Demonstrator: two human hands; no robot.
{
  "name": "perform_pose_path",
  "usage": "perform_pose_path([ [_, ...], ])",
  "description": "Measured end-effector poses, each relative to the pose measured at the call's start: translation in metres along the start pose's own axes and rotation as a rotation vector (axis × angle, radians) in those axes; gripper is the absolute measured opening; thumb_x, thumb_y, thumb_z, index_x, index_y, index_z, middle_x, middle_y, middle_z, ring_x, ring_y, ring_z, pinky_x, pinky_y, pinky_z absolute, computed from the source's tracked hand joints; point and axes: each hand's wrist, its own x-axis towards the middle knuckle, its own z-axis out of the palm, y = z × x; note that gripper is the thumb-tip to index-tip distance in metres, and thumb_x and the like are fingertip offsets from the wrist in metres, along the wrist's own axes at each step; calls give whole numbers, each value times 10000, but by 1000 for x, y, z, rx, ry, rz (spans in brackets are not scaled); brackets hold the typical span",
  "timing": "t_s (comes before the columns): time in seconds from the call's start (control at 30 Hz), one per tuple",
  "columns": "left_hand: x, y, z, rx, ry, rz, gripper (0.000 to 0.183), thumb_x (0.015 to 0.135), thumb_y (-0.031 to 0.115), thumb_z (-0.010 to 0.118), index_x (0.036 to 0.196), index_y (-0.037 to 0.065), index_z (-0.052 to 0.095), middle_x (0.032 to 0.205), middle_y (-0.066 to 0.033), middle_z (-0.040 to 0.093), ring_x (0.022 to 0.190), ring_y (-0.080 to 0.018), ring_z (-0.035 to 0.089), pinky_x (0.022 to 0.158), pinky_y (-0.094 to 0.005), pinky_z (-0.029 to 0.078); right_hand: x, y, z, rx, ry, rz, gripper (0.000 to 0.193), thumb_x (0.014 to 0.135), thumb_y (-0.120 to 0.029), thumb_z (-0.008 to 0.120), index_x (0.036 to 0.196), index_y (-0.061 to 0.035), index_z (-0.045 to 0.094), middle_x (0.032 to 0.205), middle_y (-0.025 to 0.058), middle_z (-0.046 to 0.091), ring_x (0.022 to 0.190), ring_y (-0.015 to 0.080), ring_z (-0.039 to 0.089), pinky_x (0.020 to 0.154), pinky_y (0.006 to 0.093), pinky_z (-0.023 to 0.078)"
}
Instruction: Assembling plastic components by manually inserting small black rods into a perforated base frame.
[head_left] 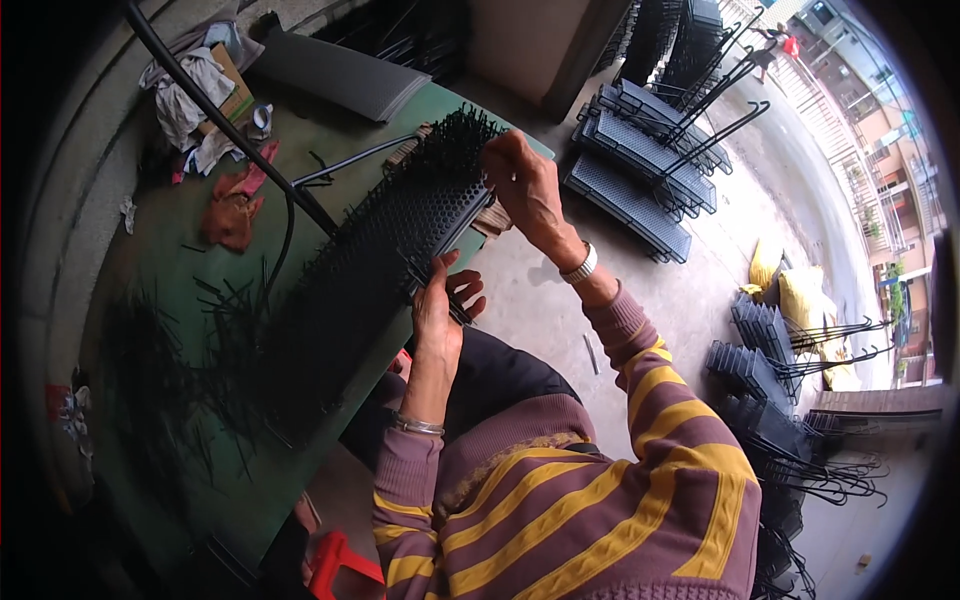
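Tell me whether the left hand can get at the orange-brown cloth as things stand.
Probably not directly: the left hand is at the near edge of the black mesh, which lies between it and the cloth; the slanted pole also crowds the way. It would likely have to reach over.

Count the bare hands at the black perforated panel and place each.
2: the left hand at the near edge of the panel, the right hand by its far end. No others show.

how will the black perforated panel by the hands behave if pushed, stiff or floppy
The black perforated panel is probably stiff, since its long edge runs nearly straight. Its many holes suggest it is fairly light for its size. Its broad, flat shape makes rolling unlikely.
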Motion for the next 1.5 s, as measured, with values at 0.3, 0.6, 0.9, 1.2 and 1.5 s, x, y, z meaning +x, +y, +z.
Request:
perform_pose_path([
  [0.3, 8, -10, 1, -170, 8, -29, 323, 980, 389, 524, 1133, 117, 604, 821, -49, 656, 731, -153, 617, 674, -378, 526, 5, 20, 39, -195, 90, -102, 63, 895, -69, 573, 949, -55, 544, 781, 149, 606, 697, 340, 616, 605, 405, 485],
  [0.6, 3, -4, 1, -124, -118, -24, 316, 994, 379, 500, 1138, 107, 574, 683, 30, 445, 591, -100, 433, 568, -273, 404, 12, 16, 50, -370, -140, -129, 76, 843, -157, 614, 904, -130, 576, 905, 128, 511, 788, 327, 541, 677, 450, 429],
  [0.9, 15, 13, 2, -253, -231, 101, 286, 993, 322, 516, 1083, 63, 600, 767, -37, 591, 685, -154, 572, 676, -315, 505, -19, 12, 43, -541, -141, -45, 225, 879, -224, 562, 1067, -168, 672, 1041, 166, 495, 934, 337, 481, 790, 420, 383],
  [1.2, 19, 26, -4, -437, -320, 204, 330, 992, 336, 516, 1139, 50, 590, 992, -70, 645, 907, -179, 625, 852, -330, 523, -50, -61, 34, 503, 116, 115, 342, 1020, -270, 446, 1197, -30, 614, 1099, 103, 561, 984, 184, 553, 874, 282, 438],
  [1.5, -10, -4, 14, -190, -93, 209, 434, 992, 265, 518, 1312, -27, 488, 1286, -96, 544, 1164, -177, 548, 1013, -330, 461, -85, -68, 53, 238, 66, 182, 305, 1017, -228, 468, 1173, -3, 603, 1009, 36, 556, 841, 126, 550, 734, 274, 462],
])
